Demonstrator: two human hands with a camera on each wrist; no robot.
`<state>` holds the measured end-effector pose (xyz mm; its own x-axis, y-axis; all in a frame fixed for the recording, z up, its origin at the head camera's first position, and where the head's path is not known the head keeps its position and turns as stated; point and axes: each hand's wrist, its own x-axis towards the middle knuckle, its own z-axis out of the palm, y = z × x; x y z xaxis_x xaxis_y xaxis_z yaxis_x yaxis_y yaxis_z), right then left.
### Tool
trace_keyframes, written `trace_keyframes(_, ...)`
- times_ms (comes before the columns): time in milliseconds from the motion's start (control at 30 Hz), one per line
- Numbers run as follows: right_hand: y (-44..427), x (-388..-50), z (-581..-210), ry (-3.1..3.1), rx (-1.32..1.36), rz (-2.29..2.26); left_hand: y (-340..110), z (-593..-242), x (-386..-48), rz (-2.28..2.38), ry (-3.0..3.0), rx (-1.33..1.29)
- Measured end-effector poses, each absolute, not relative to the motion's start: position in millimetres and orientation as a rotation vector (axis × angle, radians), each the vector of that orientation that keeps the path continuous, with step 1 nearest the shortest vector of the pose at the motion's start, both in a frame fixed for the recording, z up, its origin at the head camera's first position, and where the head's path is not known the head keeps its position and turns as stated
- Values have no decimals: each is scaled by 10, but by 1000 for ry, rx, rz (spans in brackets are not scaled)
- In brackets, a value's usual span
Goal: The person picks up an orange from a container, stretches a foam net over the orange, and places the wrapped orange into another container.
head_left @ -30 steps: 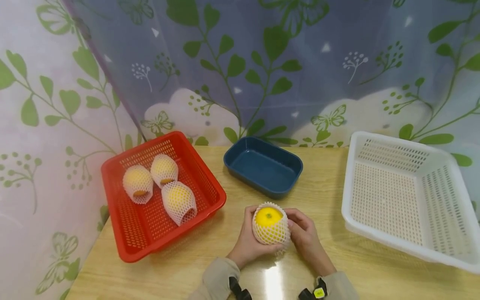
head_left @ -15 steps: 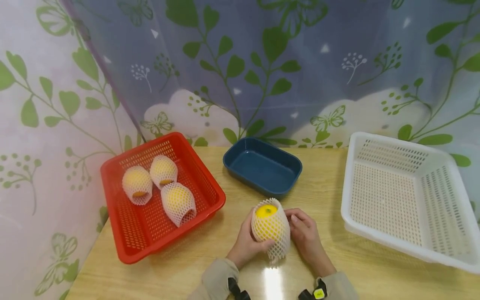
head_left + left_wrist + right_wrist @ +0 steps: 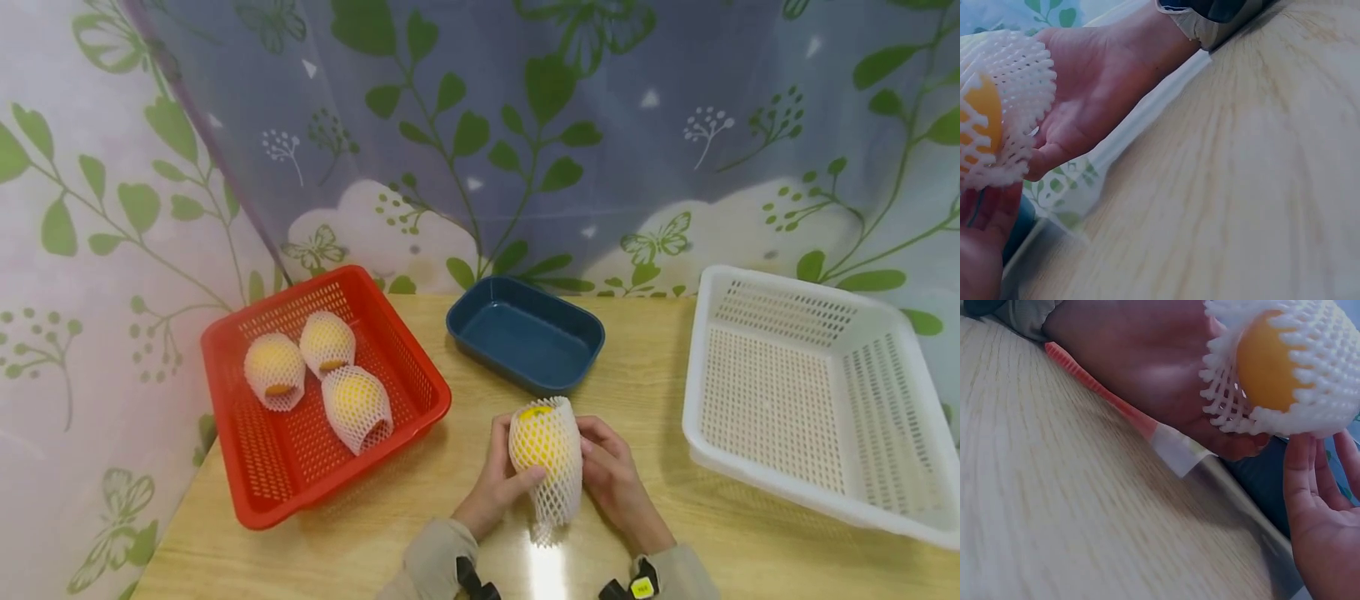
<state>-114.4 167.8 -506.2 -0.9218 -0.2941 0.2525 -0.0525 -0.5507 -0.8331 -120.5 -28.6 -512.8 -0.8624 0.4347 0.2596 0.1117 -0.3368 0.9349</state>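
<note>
Between both hands stands an orange in a white foam net (image 3: 546, 454), its far end showing bare yellow peel and its loose net end hanging toward the person. The left hand (image 3: 492, 483) grips it from the left, thumb across the near side of the net. From the other side, the right hand (image 3: 613, 471) holds the net with its fingertips. In the right wrist view, the net (image 3: 1325, 369) gapes around bare orange peel (image 3: 1269, 365), and the right hand's fingers (image 3: 1299, 465) touch the net's underside. The left wrist view has the net (image 3: 1019, 81) at its left edge.
A red basket (image 3: 258, 500) at left contains 3 netted fruits (image 3: 356, 400). Behind the hands lies a blue tray (image 3: 525, 333). A white basket (image 3: 772, 400) stands at right on the wooden table (image 3: 645, 550). A patterned curtain (image 3: 480, 167) hangs behind.
The orange has been tipped so that its bare top faces farther away and more net covers it. The net's loose end has come down toward the person. Both hands stay nearly in place.
</note>
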Motion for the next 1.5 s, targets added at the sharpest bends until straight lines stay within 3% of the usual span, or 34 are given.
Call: trace_keyframes(1500, 1673, -1124, -5065, 1271, -475, -2778, -278, -5141, -1249, 2578, 1413, 681)
